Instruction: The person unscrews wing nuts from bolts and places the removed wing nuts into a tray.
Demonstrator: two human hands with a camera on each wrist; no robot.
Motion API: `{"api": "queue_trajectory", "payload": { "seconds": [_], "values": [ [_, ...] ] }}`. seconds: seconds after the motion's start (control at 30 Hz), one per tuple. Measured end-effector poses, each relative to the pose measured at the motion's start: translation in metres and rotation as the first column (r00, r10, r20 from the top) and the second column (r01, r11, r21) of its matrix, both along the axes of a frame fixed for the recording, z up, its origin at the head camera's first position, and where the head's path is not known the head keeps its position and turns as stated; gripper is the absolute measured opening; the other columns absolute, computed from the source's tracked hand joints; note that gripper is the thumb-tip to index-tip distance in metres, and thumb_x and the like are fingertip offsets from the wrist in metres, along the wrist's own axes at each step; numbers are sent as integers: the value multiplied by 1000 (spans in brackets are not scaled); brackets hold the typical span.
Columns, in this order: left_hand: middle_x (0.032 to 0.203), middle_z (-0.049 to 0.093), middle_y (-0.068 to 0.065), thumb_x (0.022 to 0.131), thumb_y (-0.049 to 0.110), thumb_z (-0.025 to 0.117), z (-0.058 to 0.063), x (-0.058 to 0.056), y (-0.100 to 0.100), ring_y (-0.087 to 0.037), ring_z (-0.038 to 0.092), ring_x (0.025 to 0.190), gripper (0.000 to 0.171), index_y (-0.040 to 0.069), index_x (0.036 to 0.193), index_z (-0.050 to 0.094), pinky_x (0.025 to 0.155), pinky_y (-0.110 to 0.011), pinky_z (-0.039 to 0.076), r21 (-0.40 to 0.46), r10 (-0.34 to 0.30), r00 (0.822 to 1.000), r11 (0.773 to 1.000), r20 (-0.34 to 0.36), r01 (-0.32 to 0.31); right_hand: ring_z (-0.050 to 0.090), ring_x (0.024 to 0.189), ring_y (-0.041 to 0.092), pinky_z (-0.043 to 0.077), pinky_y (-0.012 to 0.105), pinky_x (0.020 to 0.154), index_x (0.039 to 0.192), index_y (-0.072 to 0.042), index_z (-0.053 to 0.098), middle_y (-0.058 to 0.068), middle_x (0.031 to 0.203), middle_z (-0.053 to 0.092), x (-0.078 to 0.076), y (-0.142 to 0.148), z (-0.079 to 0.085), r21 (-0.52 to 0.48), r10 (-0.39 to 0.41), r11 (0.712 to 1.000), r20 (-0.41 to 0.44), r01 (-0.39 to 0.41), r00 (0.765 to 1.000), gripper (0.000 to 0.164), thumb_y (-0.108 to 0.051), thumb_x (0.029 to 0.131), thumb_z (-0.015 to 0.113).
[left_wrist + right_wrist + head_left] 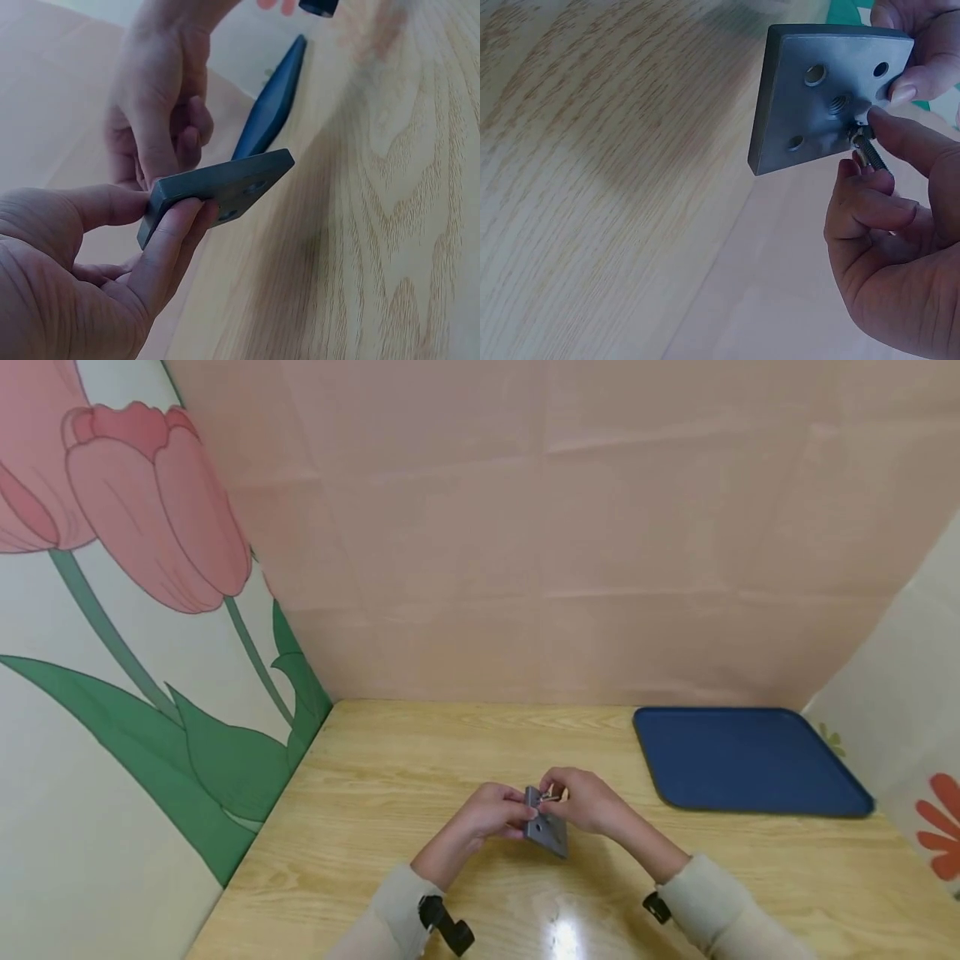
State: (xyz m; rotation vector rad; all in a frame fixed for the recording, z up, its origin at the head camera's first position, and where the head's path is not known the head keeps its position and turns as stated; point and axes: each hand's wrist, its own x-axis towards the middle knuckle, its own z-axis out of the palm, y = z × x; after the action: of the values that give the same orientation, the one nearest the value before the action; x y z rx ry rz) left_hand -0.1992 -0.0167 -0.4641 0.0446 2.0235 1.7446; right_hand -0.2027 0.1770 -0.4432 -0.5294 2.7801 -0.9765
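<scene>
My left hand (491, 812) pinches a grey square metal plate (549, 838) by one edge, thumb on one face and fingers on the other, holding it tilted above the table. In the right wrist view the plate shows several holes, with a threaded one in the middle. My right hand (587, 800) holds a small threaded metal bolt (871, 154) between thumb and fingers at one corner of the plate. One end of the bolt is at the plate's face; whether it sits in a hole cannot be told. The left wrist view hides the bolt.
A blue tray (757, 760) lies at the back right of the wooden table (390, 760). A pinkish sheet (540, 527) hangs behind the table, and a wall with painted tulips (150, 502) borders the left side.
</scene>
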Motion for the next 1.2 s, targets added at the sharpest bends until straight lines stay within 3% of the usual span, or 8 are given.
{"api": "queue_trajectory", "payload": {
  "seconds": [0.23, 0.37, 0.5, 0.63, 0.87, 1.2],
  "values": [
    [89, 72, -13, 90, 5, 72, 8, -11, 1, -16, 69, 76, 24, -7, 111, 69, 63, -26, 61, 9, -10, 1000, 1000, -20, 11, 52, 71, 15, 46, 30, 61, 103, -13, 67, 1, 89, 60, -7, 3, 7, -30, 46, 998, -88, -49, 995, 17, -8, 89, 76],
    [91, 73, -13, 91, 5, 72, 11, -14, -1, -17, 70, 77, 25, -7, 112, 69, 65, -27, 61, 8, -8, 1000, 1000, -11, 8, 53, 70, 15, 46, 30, 59, 106, -12, 68, 1, 88, 62, -11, 4, 12, -68, 39, 997, -97, -46, 995, 11, -18, 97, 69],
    [94, 72, -13, 91, 6, 72, 14, -14, -2, -18, 69, 79, 28, -7, 116, 67, 66, -27, 61, -5, 0, 1000, 1000, -8, -1, 56, 75, 17, 47, 32, 61, 106, -11, 71, 2, 91, 67, -14, 3, 14, -43, -42, 998, -56, 40, 998, 27, -34, 104, 57],
    [94, 72, -14, 91, 6, 72, 16, -13, -3, -18, 69, 78, 30, -8, 117, 66, 65, -26, 60, -3, 0, 1000, 1000, -6, 0, 55, 72, 18, 44, 32, 60, 104, -10, 72, 3, 89, 67, -18, 3, 13, 4, -103, 995, 13, 103, 995, 38, -42, 105, 52],
    [91, 73, -14, 91, 4, 72, 14, -11, -3, -18, 70, 77, 28, -9, 115, 67, 64, -25, 60, 9, -7, 1000, 1000, 1, 7, 51, 67, 19, 39, 31, 57, 96, -11, 72, 3, 78, 61, -18, 0, 10, 27, -104, 994, 70, 102, 992, 36, -41, 104, 53],
    [92, 73, -14, 91, 5, 71, 6, -1, -4, -17, 69, 77, 29, -10, 116, 66, 64, -25, 60, 8, -11, 1000, 1000, 15, 11, 49, 65, 19, 37, 30, 56, 94, -11, 70, 4, 75, 57, -10, -2, 2, 37, -112, 994, 148, 107, 983, 39, -43, 105, 51]
  ]
}}
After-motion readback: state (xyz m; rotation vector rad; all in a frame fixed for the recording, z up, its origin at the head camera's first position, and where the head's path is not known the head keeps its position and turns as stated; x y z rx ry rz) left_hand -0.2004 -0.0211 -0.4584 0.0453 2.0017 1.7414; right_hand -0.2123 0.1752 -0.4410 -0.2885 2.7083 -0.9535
